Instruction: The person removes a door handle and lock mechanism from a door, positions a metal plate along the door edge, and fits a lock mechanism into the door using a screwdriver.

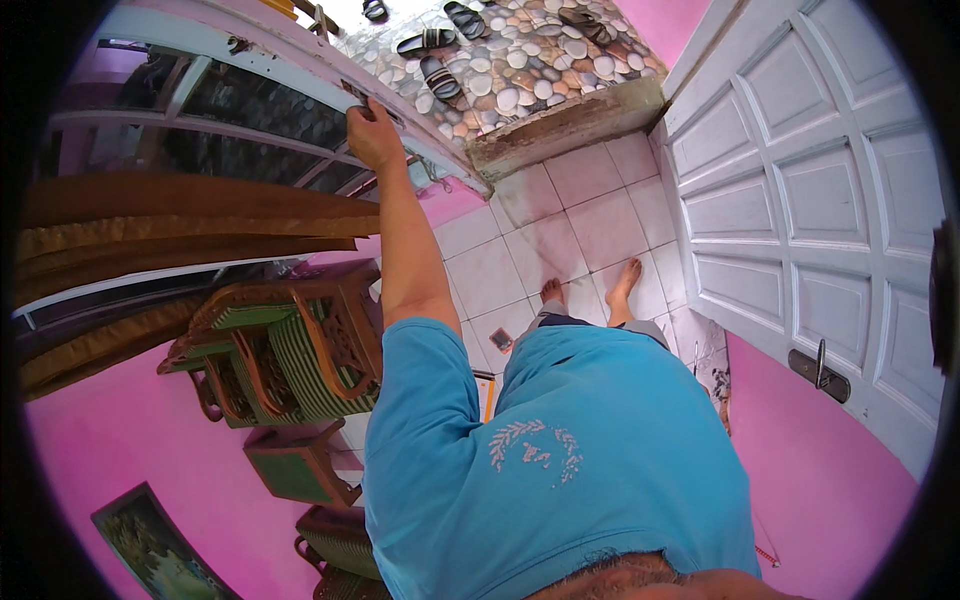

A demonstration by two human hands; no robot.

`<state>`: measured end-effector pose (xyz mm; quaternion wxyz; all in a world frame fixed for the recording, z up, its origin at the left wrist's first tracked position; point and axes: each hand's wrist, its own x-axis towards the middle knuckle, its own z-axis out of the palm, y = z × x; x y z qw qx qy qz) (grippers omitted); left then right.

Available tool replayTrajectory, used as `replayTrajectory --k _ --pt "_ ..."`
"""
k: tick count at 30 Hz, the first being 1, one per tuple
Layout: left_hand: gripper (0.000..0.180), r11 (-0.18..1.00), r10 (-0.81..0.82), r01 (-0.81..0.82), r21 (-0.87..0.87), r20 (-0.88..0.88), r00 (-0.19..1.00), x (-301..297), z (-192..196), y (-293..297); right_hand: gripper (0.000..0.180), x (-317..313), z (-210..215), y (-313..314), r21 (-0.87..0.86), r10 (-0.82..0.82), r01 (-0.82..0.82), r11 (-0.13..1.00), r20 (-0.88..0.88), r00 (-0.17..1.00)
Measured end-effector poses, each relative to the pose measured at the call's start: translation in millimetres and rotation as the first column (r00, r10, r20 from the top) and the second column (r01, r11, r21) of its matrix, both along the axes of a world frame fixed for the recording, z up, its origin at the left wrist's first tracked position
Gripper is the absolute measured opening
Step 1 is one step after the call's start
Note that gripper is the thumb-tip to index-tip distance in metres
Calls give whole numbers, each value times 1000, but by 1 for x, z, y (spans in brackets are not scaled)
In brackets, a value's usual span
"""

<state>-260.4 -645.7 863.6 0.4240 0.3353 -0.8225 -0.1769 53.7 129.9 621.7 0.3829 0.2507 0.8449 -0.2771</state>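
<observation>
1. The step in hand appears to be taking hold of the small dark fitting (pixel 362 112) on the edge of the white-painted, glass-paned frame (pixel 185 88); whether the frame is a hinged leaf or fixed cannot be told.
2. The next move, as I judge it, calls for a steady grip on that fitting and even pressure, with the fingers kept clear of the frame's edge.
3. The left hand (pixel 376 138) is at the end of an outstretched arm, its fingers curled in and the thumb set against them, closed around the dark fitting; how tightly cannot be told.
4. The right hand is out of view, so whether it is open or closed cannot be told.
5. The glass-paned frame stands at the upper left, beside the pale-tiled floor (pixel 545 240) and the raised grey sill (pixel 565 137). Across the opening, the white panelled wooden door (pixel 790 190) stands apart from the left hand, its metal lever handle (pixel 820 376) untouched by it.
</observation>
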Motion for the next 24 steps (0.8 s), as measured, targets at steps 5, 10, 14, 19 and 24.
replayTrajectory --k 5,10,14,19,24 --pt "32 1000 1 -1 -10 -7 1000 -1 -2 -1 46 -2 1 1 5 9 -9 1000 3 1000" --pt "32 1000 5 -4 17 -8 1000 0 -2 -1 46 -4 1 1 8 11 -11 1000 3 1000" --pt "31 1000 0 0 -6 -6 1000 0 -2 -1 46 -5 1 2 11 12 -12 1000 2 1000" --pt "34 999 38 -38 20 1 999 -1 2 3 46 -2 1 2 13 16 -16 1000 6 1000" --pt "35 993 50 -45 110 -41 998 -1 4 7 46 3 0 2 15 14 -14 1000 3 1000"
